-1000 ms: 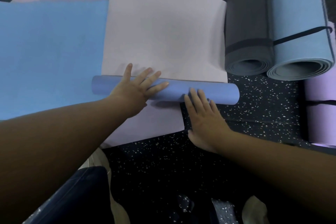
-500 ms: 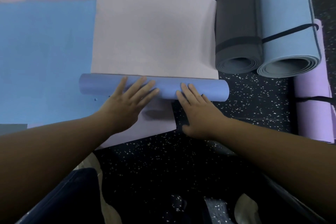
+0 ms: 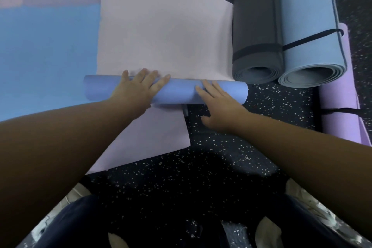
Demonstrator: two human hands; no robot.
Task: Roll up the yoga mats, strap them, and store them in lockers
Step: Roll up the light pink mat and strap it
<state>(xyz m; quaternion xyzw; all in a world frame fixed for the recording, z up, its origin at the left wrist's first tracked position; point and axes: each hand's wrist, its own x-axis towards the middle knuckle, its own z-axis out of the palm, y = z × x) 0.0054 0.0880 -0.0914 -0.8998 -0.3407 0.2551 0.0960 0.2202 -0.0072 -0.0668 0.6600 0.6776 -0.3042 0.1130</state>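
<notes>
— Rolling the pale mat (image 3: 165, 32) right now. How far along does it look to you?

— Early on this one. I see only a slim blue-sided roll (image 3: 181, 90) at the near end, lying across the floor (image 3: 221, 167), and most of the sheet is flat beyond it. Where are your hands?

— My left hand (image 3: 138, 88) lies flat over the roll left of its middle, fingers straight and spread, tips reaching the flat sheet. My right hand (image 3: 219, 102) presses the roll's right part with straight fingers, thumb out to the side. Neither curls round anything.

— What's finished?

— To my right lie a grey rolled mat (image 3: 255, 46) and a light blue rolled mat (image 3: 308, 36), side by side and touching, each crossed by a dark strap (image 3: 308, 39). A purple rolled mat (image 3: 342, 96) lies past them, also strapped.

— And left to do?

— Finishing this roll, strapping it, then the flat blue mat (image 3: 48, 56) on my left, with other flat ones showing behind it. I'd judge nothing is stored; no locker is in view.

— Any brand or writing?

— None that I can read on any mat or strap.
</notes>
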